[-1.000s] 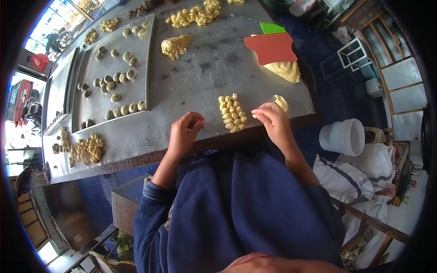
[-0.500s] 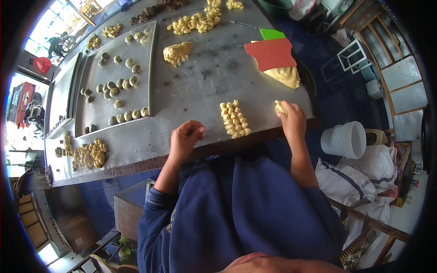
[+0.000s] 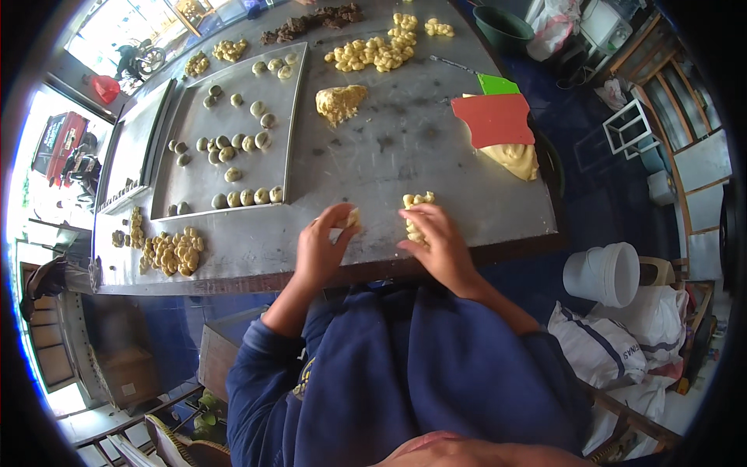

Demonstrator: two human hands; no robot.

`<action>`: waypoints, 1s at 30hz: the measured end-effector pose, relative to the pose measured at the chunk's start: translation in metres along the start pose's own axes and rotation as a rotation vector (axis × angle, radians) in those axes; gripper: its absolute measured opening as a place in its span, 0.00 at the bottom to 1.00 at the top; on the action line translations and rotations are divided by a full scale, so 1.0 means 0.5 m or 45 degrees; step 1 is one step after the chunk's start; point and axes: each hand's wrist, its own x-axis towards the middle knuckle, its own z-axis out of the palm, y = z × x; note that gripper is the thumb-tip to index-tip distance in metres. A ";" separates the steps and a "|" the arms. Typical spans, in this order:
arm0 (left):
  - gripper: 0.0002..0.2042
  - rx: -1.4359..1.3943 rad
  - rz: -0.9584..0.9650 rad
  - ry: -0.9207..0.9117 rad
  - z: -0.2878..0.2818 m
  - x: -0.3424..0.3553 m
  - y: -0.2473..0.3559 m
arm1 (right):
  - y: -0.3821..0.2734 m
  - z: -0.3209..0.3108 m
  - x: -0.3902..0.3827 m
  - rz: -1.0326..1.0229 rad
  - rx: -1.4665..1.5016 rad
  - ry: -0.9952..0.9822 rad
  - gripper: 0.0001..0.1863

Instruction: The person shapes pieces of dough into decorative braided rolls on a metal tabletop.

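The left hand (image 3: 320, 247) pinches a small piece of dough (image 3: 352, 218) between its fingertips, just above the metal table (image 3: 436, 156). The right hand (image 3: 437, 243) lies with curled fingers over a cluster of small dough pieces (image 3: 414, 204) near the table's front edge; whether it grips any I cannot tell. Further left stands a baking tray (image 3: 292, 132) with shaped balls, and to the right a red scraper (image 3: 496, 118) covers a dough lump (image 3: 515, 159).
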 end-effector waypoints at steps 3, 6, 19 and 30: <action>0.20 0.576 0.270 -0.159 -0.052 -0.005 -0.058 | 0.045 -0.042 -0.027 0.160 -0.142 0.129 0.23; 0.27 1.161 0.665 -0.193 0.010 -0.005 -0.130 | 0.078 -0.052 -0.063 0.313 -0.316 0.188 0.21; 0.31 1.056 0.520 0.434 0.064 0.430 -0.101 | 0.100 -0.031 -0.080 0.103 -0.433 0.295 0.12; 0.32 1.079 0.399 0.064 0.119 0.195 -0.114 | 0.097 -0.028 -0.081 0.032 -0.437 0.334 0.10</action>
